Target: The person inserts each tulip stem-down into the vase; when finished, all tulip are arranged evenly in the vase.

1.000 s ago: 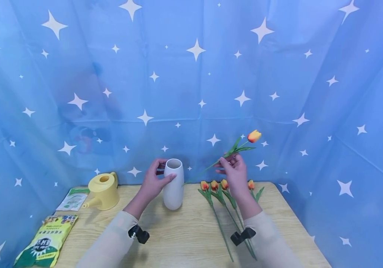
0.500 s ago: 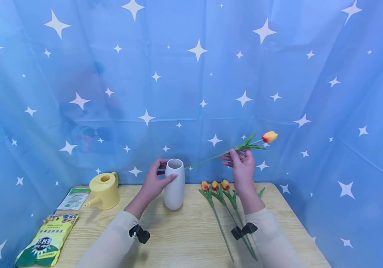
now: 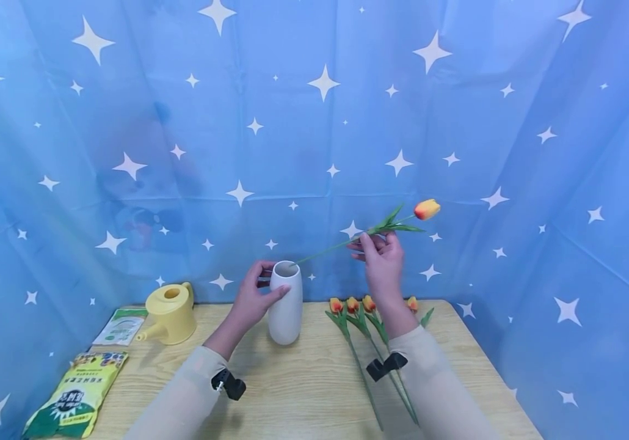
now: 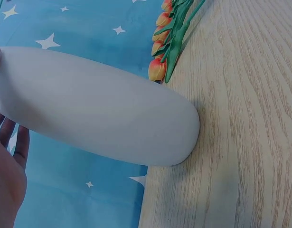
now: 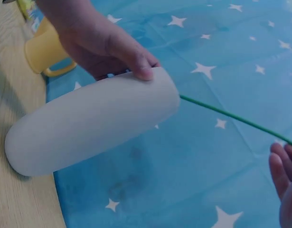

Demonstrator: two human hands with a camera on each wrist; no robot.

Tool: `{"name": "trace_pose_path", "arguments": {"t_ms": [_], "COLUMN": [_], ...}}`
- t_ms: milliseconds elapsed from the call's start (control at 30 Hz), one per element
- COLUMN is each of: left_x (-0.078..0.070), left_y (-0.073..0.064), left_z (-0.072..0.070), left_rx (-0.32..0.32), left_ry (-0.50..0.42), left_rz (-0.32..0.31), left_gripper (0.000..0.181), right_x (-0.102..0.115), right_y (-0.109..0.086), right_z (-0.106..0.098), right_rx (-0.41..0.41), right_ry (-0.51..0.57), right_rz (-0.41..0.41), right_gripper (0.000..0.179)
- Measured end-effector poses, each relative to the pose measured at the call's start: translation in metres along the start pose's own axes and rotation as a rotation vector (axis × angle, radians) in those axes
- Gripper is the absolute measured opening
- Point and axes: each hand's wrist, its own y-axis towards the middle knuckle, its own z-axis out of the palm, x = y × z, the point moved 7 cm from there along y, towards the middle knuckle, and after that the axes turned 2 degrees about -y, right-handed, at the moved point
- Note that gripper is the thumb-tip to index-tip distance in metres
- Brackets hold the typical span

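Just inside the vase the left hand holds, a tulip stem ends, right hand pinching it.

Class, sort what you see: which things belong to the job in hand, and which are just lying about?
In the job:
vase, held by the left hand
tulip, in the right hand, stem end at the vase's mouth
loose tulips, probably

Lying about, it seems:
watering can
packet
yellow bag

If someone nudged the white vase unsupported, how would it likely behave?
The white vase could tip fairly easily, being tall and slim with a rounded bottom edge. Its smooth surface looks somewhat slippery. Laid down, its round body would probably roll.
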Motion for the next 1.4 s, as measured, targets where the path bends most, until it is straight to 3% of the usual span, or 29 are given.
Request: {"name": "trace_pose_path", "arguments": {"t_ms": [300,800,967,1200,1400], "left_x": [-0.002,-0.003,-0.003,0.000,0.001], "left_y": [0.000,0.001,0.001,0.002,0.002], "left_z": [0.000,0.000,0.000,0.000,0.000], "left_rx": [-0.003,-0.005,-0.005,0.002,-0.002], "left_ry": [0.010,-0.009,0.000,0.013,0.019], "left_rz": [0.012,0.018,0.023,0.044,0.044], "left_gripper": [0.056,0.056,0.056,0.055,0.056], "right_x": [-0.012,-0.033,-0.034,-0.037,-0.041], "right_y": [0.005,0.002,-0.001,-0.006,-0.009], "right_z": [0.040,0.078,0.091,0.105,0.116], "right_rx": [0.143,0.245,0.315,0.397,0.498], "right_ry": [-0.138,-0.237,-0.293,-0.452,-0.520], "right_rz": [-0.004,0.047,0.020,-0.057,-0.054], "right_gripper": [0.015,0.016,0.015,0.005,0.006]}}
